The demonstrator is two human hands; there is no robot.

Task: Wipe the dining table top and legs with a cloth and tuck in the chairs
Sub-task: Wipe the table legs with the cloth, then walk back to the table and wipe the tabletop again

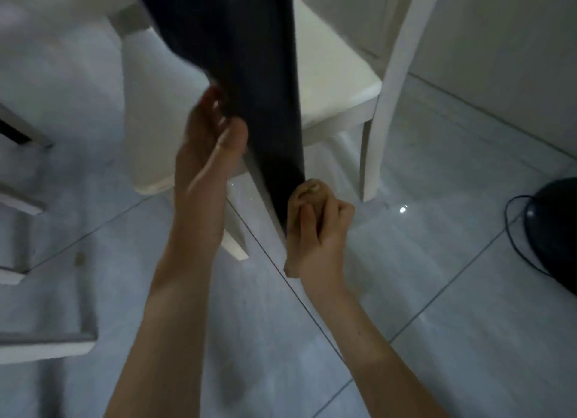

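Curled right hand (315, 227) presses a bunched brownish cloth (309, 189) against the dark table leg (268, 105) low down; left hand (212, 136) grips the leg's edge higher. Glossy grey floor tiles (437, 292) lie beneath, a white chair (337, 83) behind.
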